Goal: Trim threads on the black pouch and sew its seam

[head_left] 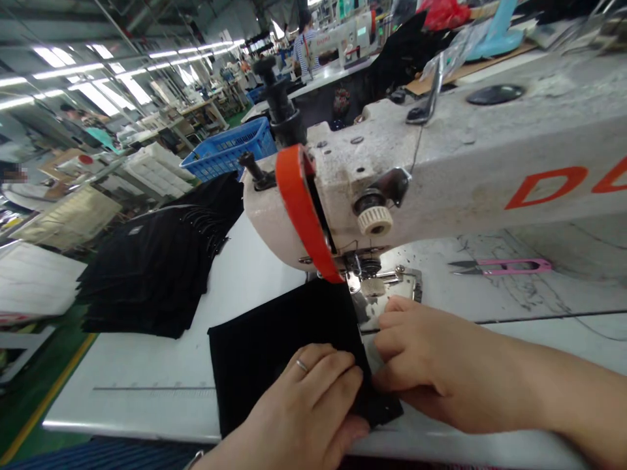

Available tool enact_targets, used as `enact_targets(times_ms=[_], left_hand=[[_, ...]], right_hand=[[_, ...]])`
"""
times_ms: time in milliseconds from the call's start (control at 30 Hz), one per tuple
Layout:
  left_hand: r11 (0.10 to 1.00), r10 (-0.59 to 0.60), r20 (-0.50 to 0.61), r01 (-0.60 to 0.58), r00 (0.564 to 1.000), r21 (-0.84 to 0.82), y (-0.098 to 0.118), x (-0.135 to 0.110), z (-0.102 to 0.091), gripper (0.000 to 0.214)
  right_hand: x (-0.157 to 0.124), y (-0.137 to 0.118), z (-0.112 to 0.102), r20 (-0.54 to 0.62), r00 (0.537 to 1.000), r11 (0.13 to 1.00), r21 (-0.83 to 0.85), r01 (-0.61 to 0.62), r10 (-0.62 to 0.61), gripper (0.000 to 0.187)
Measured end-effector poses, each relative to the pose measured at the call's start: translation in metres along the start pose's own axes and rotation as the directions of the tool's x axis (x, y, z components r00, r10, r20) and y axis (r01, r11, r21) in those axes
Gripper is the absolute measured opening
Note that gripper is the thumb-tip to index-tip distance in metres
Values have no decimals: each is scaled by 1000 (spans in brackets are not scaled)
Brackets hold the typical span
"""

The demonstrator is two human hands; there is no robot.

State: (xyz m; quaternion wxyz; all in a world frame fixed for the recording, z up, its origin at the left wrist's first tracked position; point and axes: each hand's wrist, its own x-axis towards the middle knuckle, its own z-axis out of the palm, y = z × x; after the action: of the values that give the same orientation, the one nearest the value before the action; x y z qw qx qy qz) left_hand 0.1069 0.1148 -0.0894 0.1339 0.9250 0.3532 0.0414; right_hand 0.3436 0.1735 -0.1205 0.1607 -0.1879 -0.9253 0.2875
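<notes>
Looking down a lit workshop (pixel 196 32); got a white tabletop (pixel 147 362), plus a cut-off sewing machine (pixel 441 176); got squarish black fabric (pixel 262 349) flat on that tabletop, pointing a far corner at the machine, can't pick a long axis; resting left hand (pixel 304 408) on it with fingers (pixel 337 369) laid out, not gripping; curling right hand (pixel 426 359) by its right edge, can't tell if pinching, with some fingertips hidden.

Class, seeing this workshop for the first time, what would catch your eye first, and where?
The white sewing machine with its orange-red guard dominates the centre and right. Below it, the left hand lies on black fabric, the right hand at its right edge. Pink-handled thread snips stand out under the machine's arm, and a black fabric stack sits at left.
</notes>
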Motion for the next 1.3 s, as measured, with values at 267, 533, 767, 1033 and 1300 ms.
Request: enact_targets(times_ms=[267,533,767,1033,1300], left_hand=[[995,-94,189,90,978,33,-10,9,3,67],[980,-196,66,198,978,-29,-19,-3,4,44],[984,-25,7,24,1000,175,-24,3,-16,31],[974,-10,-13,13,1000,226,-21,4,-20,27],[974,19,-84,1,996,227,-23,0,-11,27]], right_hand=[[-11,39,-24,-220,956,968,-113,-222,194,25],[13,34,3,-378,908,889,-332,-316,181,10],[9,6,13,-77,990,964,-250,92,-114,18],[12,-5,21,-179,978,968,-245,62,-108,31],[10,-8,26,-142,978,943,-317,99,-151,16]])
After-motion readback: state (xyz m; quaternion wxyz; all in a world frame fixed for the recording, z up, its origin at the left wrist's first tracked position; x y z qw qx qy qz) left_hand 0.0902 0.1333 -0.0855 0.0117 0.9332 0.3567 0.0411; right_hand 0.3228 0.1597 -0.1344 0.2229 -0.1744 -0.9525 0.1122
